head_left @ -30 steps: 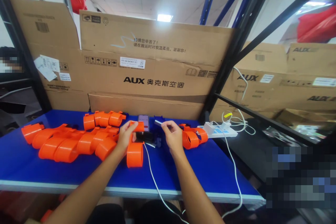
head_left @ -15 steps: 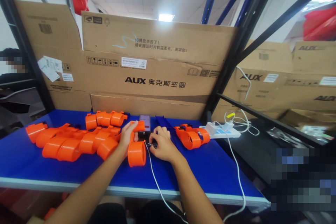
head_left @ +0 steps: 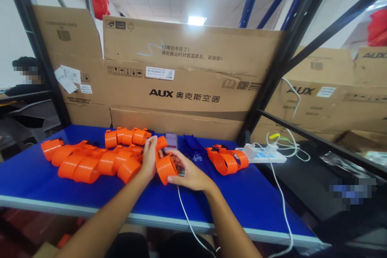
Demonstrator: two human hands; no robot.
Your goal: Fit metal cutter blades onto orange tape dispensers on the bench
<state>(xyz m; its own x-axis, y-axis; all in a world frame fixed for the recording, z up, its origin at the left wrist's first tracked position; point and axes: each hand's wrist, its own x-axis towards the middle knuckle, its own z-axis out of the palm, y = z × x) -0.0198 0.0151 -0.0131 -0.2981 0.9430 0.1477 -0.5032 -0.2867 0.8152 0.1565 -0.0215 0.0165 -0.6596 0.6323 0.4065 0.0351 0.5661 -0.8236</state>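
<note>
Both hands are on one orange curled plastic band (head_left: 165, 168), held above the blue tabletop in the middle. My left hand (head_left: 149, 159) is closed around its left side, fingers pointing up. My right hand (head_left: 192, 172) grips its right edge, thumb at the lower rim and fingers behind. Dark and metallic bits show between the right fingers, too hidden to name. From beneath this hand a white cable (head_left: 185, 207) runs down over the table's front edge. Several more orange bands (head_left: 86, 169) lie in rows to the left, some with black parts.
A phone (head_left: 171, 140) lies behind my hands, with blue strips (head_left: 193, 144) beside it. More orange bands (head_left: 227, 163) are on the right, near a white power strip (head_left: 267, 155) with plugs and cables. Cardboard (head_left: 187, 84) walls the back; black frame posts (head_left: 266, 84) flank it. A person sits far left.
My right hand has shifted from the dark part and cable end onto the band's right edge. The band has tilted. The whole view has shifted slightly, so things appear further right.
</note>
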